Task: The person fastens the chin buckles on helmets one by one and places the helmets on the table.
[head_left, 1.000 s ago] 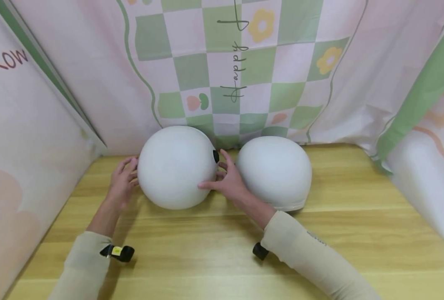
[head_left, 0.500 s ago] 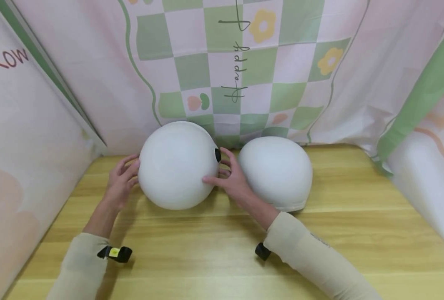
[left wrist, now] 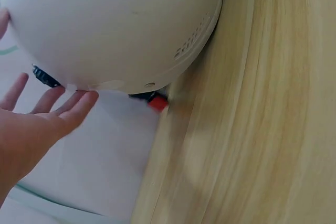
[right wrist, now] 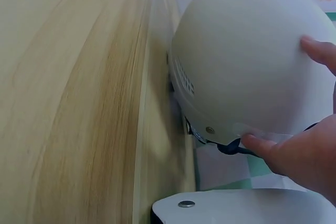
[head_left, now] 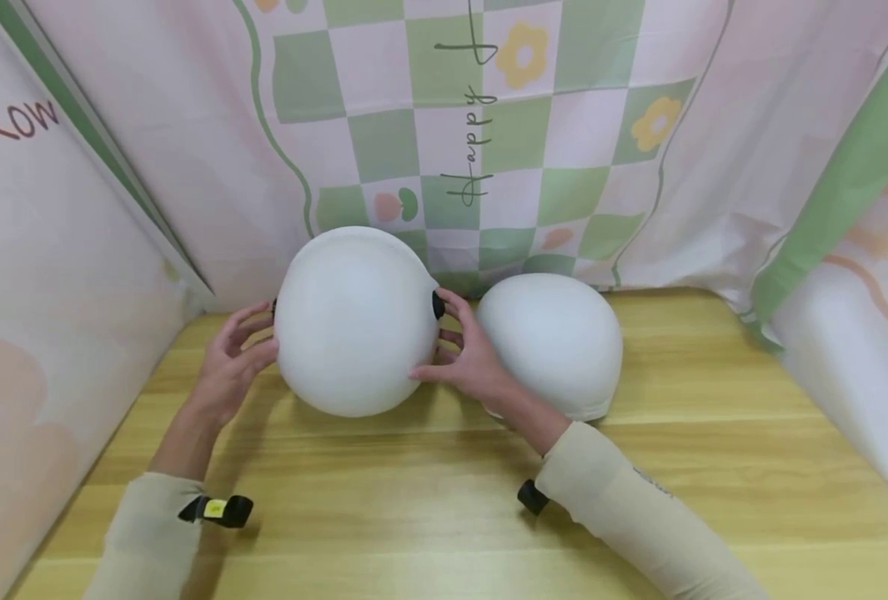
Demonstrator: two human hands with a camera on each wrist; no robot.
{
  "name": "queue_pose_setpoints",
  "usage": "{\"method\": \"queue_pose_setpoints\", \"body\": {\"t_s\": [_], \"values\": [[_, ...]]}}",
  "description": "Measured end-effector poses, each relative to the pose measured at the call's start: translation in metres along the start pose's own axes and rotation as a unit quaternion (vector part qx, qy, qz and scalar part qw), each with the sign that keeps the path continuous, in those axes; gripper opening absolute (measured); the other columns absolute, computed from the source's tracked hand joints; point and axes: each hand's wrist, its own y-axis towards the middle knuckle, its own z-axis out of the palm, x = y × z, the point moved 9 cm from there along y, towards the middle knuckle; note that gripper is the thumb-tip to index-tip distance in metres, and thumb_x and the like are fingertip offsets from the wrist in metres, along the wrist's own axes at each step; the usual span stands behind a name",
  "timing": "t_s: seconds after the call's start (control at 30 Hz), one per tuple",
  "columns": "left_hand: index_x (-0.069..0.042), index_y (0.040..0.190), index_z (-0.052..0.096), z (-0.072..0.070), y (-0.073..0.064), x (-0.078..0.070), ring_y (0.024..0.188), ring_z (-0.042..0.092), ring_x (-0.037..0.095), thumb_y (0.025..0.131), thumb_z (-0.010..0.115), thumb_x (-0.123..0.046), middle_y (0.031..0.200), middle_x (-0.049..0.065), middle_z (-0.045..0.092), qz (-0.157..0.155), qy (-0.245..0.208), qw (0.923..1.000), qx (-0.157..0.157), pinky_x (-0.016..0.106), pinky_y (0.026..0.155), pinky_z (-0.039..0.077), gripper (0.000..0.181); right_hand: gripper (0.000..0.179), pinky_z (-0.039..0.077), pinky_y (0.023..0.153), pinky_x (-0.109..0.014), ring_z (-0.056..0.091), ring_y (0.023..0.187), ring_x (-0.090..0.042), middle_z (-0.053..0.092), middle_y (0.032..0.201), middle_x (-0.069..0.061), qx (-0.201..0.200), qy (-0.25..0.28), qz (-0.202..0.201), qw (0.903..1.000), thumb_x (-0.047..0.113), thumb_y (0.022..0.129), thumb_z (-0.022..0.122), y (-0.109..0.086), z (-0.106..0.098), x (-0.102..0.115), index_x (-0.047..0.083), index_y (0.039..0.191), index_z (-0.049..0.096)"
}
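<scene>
A white helmet (head_left: 355, 325) stands at the back left of the table, tilted with its rounded shell facing me. My left hand (head_left: 229, 362) holds its left side, fingers spread along the edge. On the opposite side, my right hand (head_left: 469, 350) grips the edge with the thumb on the shell and the fingers behind. A black fitting (head_left: 438, 305) shows beside the right fingertips. In the left wrist view, a red buckle (left wrist: 157, 103) hangs below the rim, near small vent holes (left wrist: 191, 40). The helmet's inside is hidden.
A second white helmet (head_left: 552, 346) sits to the right, dome up, close behind my right forearm. The wooden table (head_left: 383, 517) meets a patterned curtain (head_left: 451, 142) right behind both helmets. Another curtain (head_left: 61, 275) borders the left side.
The held helmet has tipped, its upper edge rising, and a dark fitting now shows at its left side. My left hand has shifted slightly left and lower; the second helmet stays put.
</scene>
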Motion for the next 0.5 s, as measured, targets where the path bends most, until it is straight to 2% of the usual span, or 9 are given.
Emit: {"method": "queue_pose_setpoints", "body": {"t_s": [0.1,0.23,0.37,0.5], "values": [[-0.016,0.142,0.055,-0.0026,-0.0012,0.0005,0.114,0.063,0.015,0.095,0.065,0.010,0.129,-0.001,0.061,-0.004,0.023,0.9997,-0.003,0.025,0.095,0.055,0.055,0.113,0.044,0.112,-0.052,0.043,0.142,-0.042,0.020,0.168,-0.012,0.003,-0.014,-0.008,0.9999,-0.003,0.077,0.089,-0.0009,0.0002,0.0009,0.027,0.164,0.023],[-0.017,0.146,0.052,-0.0035,-0.0038,0.0012,0.116,0.062,0.018,0.093,0.066,0.012,0.132,-0.002,0.062,-0.005,0.022,0.9996,0.015,0.027,0.094,0.056,0.061,0.119,0.048,0.108,-0.053,0.044,0.141,-0.040,0.020,0.169,-0.008,-0.001,-0.040,-0.012,0.9991,-0.001,0.074,0.092,-0.0031,-0.0007,0.0012,0.030,0.164,0.022],[-0.015,0.150,0.047,-0.0029,-0.0074,0.0021,0.119,0.061,0.018,0.093,0.063,0.016,0.139,-0.001,0.057,-0.008,0.026,0.9987,0.043,0.028,0.095,0.056,0.067,0.124,0.053,0.101,-0.052,0.046,0.138,-0.039,0.020,0.170,-0.005,-0.004,-0.061,-0.013,0.9980,0.000,0.071,0.094,-0.0060,-0.0010,0.0037,0.032,0.165,0.020],[-0.009,0.153,0.042,-0.0033,-0.0098,0.0041,0.122,0.059,0.018,0.092,0.061,0.020,0.143,-0.001,0.053,-0.004,0.042,0.9979,0.049,0.028,0.098,0.054,0.071,0.127,0.056,0.097,-0.050,0.047,0.140,-0.040,0.017,0.171,-0.003,-0.004,-0.066,-0.010,0.9978,-0.001,0.071,0.094,-0.0091,-0.0005,0.0055,0.032,0.166,0.017]]}}
